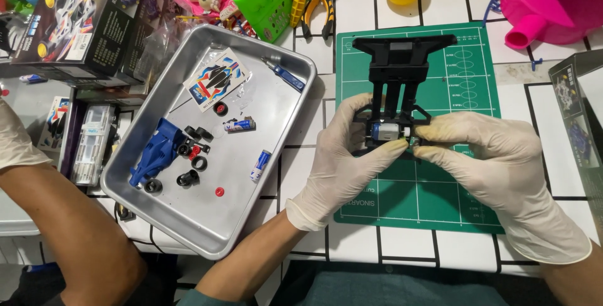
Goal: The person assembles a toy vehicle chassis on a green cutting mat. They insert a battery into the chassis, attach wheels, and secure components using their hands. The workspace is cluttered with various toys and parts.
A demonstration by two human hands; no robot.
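White tiled tabletop [568, 89] with dark grout lines.

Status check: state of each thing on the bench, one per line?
Left hand: gloved, gripping the black chassis.
Right hand: gloved, pinching the chassis at the small motor.
Metal tray: holding loose parts.
Blue car body: detached, in the tray.
Yellow pliers: lying unused.

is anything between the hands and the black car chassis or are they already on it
Nothing visible stands between them. The left hand and right hand both already touch the black chassis over the green cutting mat, fingertips meeting at the small silver motor seated in it.
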